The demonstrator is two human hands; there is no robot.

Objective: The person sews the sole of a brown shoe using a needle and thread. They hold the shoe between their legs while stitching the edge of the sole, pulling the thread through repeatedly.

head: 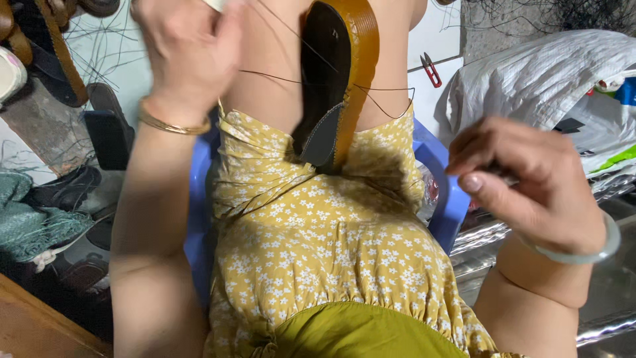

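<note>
A shoe sole (338, 79) with a tan rim and black insole stands upright, clamped between my knees over my yellow flowered dress (318, 245). Thin black thread (384, 99) runs across the sole and out to both sides. My left hand (189, 50), with a gold bangle at the wrist, is raised at the upper left, fingers closed on the thread's end near a small pale object. My right hand (523, 182), with a pale green bangle, is pinched shut on a thin tool at the right, apparently pulling thread; the tool is mostly hidden by my fingers.
I sit on a blue plastic chair (444, 192). Dark shoes (73, 192) and a teal cloth (33, 219) lie at the left. A white sack (543, 79) sits at the upper right, with red snips (430, 69) on the white surface beside it. Shiny metal sheeting (609, 285) lies at the right.
</note>
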